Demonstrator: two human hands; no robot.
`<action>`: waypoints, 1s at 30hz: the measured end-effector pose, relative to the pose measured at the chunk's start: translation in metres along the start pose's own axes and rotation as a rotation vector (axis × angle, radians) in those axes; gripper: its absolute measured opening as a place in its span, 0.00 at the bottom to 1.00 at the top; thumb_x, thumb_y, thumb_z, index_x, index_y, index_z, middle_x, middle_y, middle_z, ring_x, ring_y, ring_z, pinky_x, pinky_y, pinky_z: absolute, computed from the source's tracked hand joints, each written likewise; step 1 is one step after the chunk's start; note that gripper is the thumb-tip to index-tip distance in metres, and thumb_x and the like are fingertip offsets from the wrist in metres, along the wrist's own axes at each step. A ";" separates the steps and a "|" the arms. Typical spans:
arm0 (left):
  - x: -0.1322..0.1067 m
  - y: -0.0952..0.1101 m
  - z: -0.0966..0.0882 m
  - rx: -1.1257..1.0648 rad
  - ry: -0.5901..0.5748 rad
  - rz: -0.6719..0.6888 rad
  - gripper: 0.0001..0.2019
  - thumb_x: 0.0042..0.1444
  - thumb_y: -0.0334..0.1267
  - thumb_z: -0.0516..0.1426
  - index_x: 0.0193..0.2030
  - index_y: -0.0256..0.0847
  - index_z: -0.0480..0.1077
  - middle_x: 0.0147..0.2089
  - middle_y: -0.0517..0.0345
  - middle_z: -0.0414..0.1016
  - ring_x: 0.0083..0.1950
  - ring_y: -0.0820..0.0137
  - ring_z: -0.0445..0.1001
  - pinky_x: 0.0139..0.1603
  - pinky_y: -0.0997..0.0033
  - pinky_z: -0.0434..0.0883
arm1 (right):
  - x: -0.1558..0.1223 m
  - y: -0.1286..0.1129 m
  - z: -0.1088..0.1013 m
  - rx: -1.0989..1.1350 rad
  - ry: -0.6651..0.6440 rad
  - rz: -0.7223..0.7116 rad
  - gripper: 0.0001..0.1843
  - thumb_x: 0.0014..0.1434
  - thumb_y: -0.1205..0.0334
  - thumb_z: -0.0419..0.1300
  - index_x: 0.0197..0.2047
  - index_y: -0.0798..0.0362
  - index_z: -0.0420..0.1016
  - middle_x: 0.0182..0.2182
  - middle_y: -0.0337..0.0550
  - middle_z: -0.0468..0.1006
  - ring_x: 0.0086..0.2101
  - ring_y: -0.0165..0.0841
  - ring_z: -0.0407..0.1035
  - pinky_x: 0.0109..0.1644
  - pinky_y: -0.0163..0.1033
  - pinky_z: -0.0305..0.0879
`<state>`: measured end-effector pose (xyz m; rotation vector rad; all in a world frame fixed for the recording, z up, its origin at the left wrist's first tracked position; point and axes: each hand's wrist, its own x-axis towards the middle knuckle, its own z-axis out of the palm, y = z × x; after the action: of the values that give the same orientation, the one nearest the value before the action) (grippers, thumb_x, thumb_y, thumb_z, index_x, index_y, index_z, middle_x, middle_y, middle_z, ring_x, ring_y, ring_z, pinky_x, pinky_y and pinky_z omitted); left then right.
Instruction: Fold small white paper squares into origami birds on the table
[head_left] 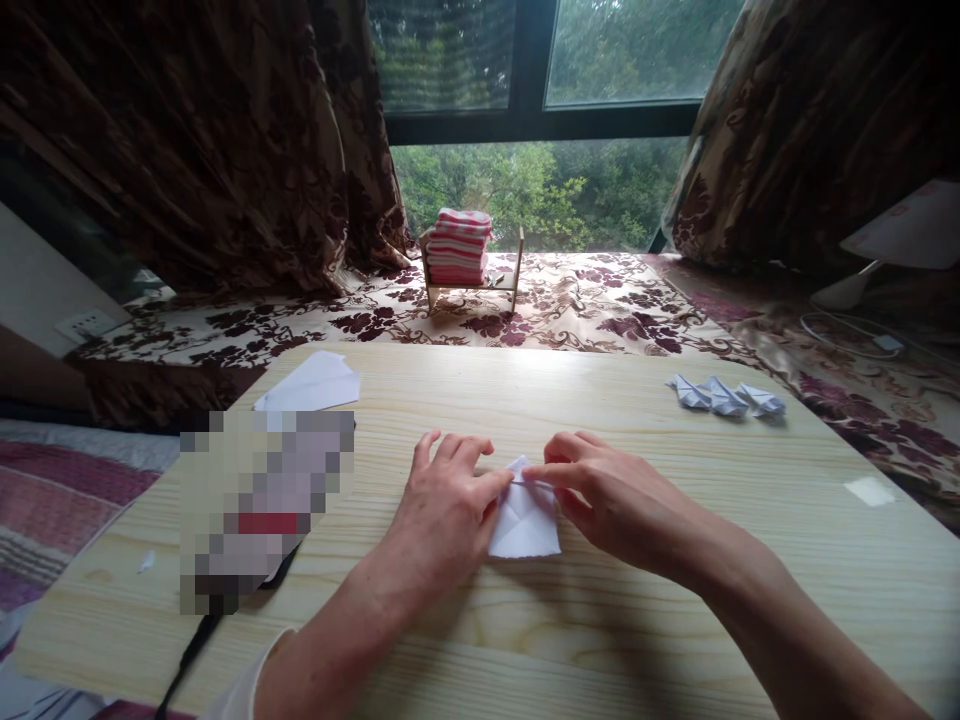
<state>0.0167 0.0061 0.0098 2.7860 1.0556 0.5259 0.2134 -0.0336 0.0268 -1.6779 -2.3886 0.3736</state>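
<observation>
A small white folded paper (523,520) lies on the wooden table (570,630) in front of me. My left hand (442,510) rests on its left edge, fingers curled and the thumb pressed onto the paper. My right hand (611,500) comes in from the right and pinches the upper fold of the same paper between thumb and forefinger. The paper's left part is hidden under my left thumb.
Three small folded paper pieces (724,397) sit at the table's far right. White sheets (311,383) lie at the far left above a blurred-out patch (262,500). A paper scrap (868,490) lies at the right edge. A striped cloth stack (459,245) sits on a wooden stand by the window.
</observation>
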 end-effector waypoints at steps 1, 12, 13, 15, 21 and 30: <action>0.000 0.000 0.001 0.006 -0.005 -0.005 0.13 0.58 0.33 0.52 0.45 0.46 0.74 0.52 0.48 0.69 0.54 0.58 0.64 0.59 0.44 0.53 | 0.000 0.000 0.000 0.000 0.001 0.001 0.22 0.57 0.72 0.53 0.47 0.39 0.76 0.35 0.43 0.71 0.36 0.34 0.64 0.35 0.35 0.59; 0.003 0.007 0.000 -0.030 -0.021 -0.067 0.11 0.59 0.34 0.51 0.41 0.44 0.75 0.41 0.54 0.72 0.46 0.63 0.67 0.54 0.53 0.58 | 0.000 -0.004 0.002 -0.028 -0.002 0.025 0.20 0.58 0.71 0.53 0.46 0.38 0.77 0.33 0.43 0.71 0.36 0.35 0.64 0.32 0.34 0.56; 0.005 0.006 0.000 -0.044 -0.016 -0.084 0.11 0.59 0.35 0.51 0.40 0.44 0.75 0.40 0.54 0.73 0.45 0.63 0.67 0.53 0.55 0.58 | 0.001 -0.004 0.002 -0.030 -0.001 0.020 0.20 0.58 0.71 0.53 0.45 0.39 0.77 0.33 0.43 0.71 0.36 0.35 0.64 0.32 0.34 0.56; 0.013 0.006 -0.002 -0.066 -0.014 -0.140 0.10 0.59 0.36 0.51 0.38 0.43 0.75 0.39 0.55 0.74 0.45 0.63 0.68 0.51 0.57 0.59 | 0.001 -0.004 0.002 -0.028 0.001 0.010 0.18 0.59 0.71 0.53 0.44 0.40 0.77 0.33 0.43 0.72 0.36 0.35 0.64 0.32 0.34 0.56; 0.037 0.005 -0.006 -0.059 -0.150 -0.286 0.09 0.54 0.41 0.55 0.27 0.40 0.71 0.34 0.53 0.75 0.42 0.60 0.69 0.44 0.59 0.62 | 0.000 -0.001 0.000 -0.008 0.012 -0.006 0.17 0.58 0.72 0.53 0.40 0.43 0.78 0.32 0.43 0.72 0.35 0.34 0.65 0.32 0.34 0.56; 0.034 0.006 0.000 -0.100 -0.142 -0.269 0.06 0.53 0.38 0.56 0.26 0.40 0.69 0.35 0.55 0.74 0.43 0.62 0.67 0.45 0.62 0.62 | 0.012 0.000 0.014 0.134 0.111 0.178 0.09 0.60 0.61 0.56 0.37 0.50 0.77 0.32 0.40 0.75 0.30 0.30 0.67 0.31 0.34 0.56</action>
<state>0.0443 0.0243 0.0204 2.4992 1.3036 0.3323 0.2054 -0.0237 0.0141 -1.8049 -2.0945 0.4459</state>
